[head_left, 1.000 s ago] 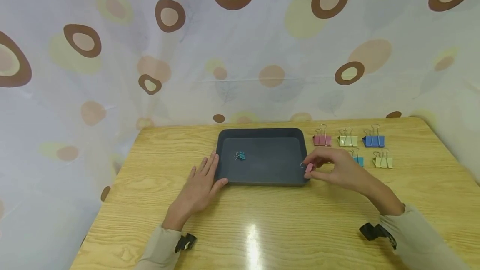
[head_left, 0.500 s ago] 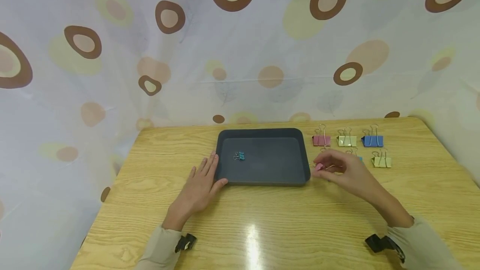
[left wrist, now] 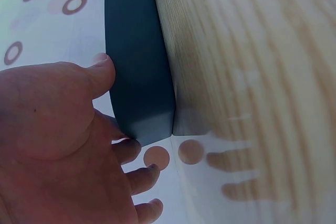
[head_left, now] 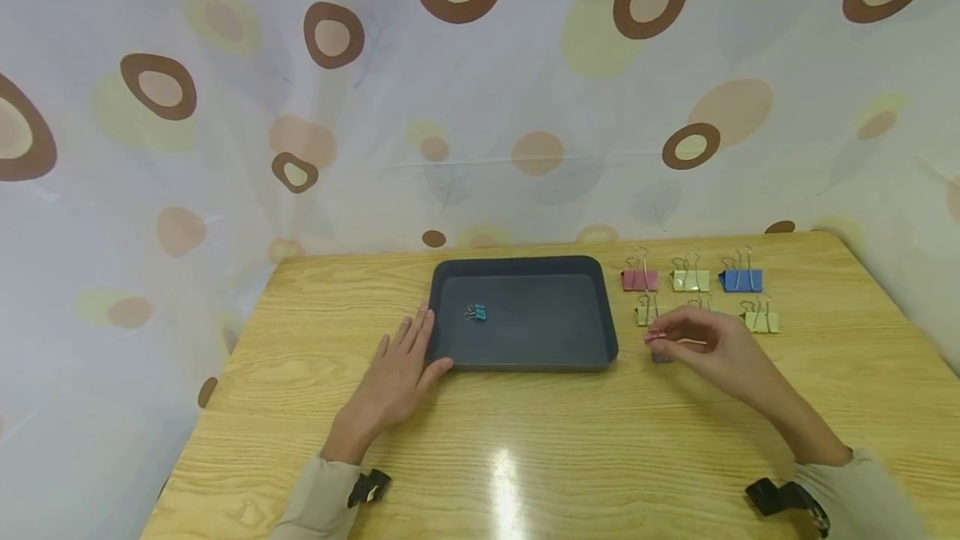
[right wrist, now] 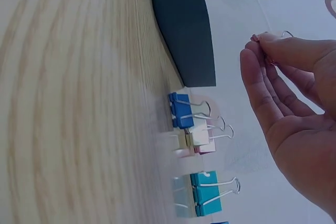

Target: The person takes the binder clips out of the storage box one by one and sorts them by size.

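My right hand (head_left: 723, 352) pinches a small pink binder clip (head_left: 655, 337) between thumb and fingers, above the table to the right of the dark tray (head_left: 610, 340). In the right wrist view the fingers hide most of that pink clip. Just below it a small blue binder clip (right wrist: 181, 111) stands on the table. A teal binder clip (head_left: 480, 313) lies in the left part of the tray. My left hand (head_left: 390, 377) rests at the tray's left side with fingers straight; its thumb touches the tray wall (left wrist: 139, 66) in the left wrist view.
Binder clips stand in rows right of the tray: a larger pink one (head_left: 640, 280), pale yellow ones (head_left: 690, 281), a blue one (head_left: 742, 281) and a teal one (right wrist: 207, 192) partly hidden by my hand in the head view. A patterned cloth (head_left: 465, 148) hangs behind the wooden table (head_left: 420, 457).
My right hand has moved right with the pink binder clip, from the tray's right edge to over the blue clip. The left hand has stayed at the tray.
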A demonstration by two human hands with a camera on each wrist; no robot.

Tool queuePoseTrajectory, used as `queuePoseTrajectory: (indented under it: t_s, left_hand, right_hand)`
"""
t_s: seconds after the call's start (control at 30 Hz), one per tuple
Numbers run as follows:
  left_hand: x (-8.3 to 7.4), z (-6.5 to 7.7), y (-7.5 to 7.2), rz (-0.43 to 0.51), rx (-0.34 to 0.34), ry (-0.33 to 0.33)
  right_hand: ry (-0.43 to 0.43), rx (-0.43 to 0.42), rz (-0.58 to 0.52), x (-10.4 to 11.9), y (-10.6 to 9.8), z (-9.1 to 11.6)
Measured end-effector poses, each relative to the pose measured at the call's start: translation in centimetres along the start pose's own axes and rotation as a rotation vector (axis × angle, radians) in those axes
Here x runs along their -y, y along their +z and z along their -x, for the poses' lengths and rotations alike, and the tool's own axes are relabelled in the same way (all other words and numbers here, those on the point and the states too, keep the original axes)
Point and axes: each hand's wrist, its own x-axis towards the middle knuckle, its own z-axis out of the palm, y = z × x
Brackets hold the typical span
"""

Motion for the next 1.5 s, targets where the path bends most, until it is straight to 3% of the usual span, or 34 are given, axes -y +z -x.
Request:
queuePoseTrajectory:
  t_s: [0.2, 0.7, 1.1, 1.5]
  left_hand:
    - [0.0, 0.0, -0.1, 0.011, -0.016, -0.001]
    - [0.0, 0.1, 0.1, 0.014, -0.016, 0.001]
    - [0.1, 0.1, 0.0, 0.013, -0.004, 0.009]
    - [0.0, -0.1, 0.0, 0.01, -0.002, 0.003]
  right_hand:
    - [0.031, 0.002, -0.043, -0.3, -1.0, 0.3]
    - [0.066, -0.03, 0.087, -1.7, -2.9, 1.6]
    - [0.151, 0.015, 0.157, -4.1, -5.1, 3.3]
    - [0.23, 0.0, 0.281, -4.6, -5.9, 3.7]
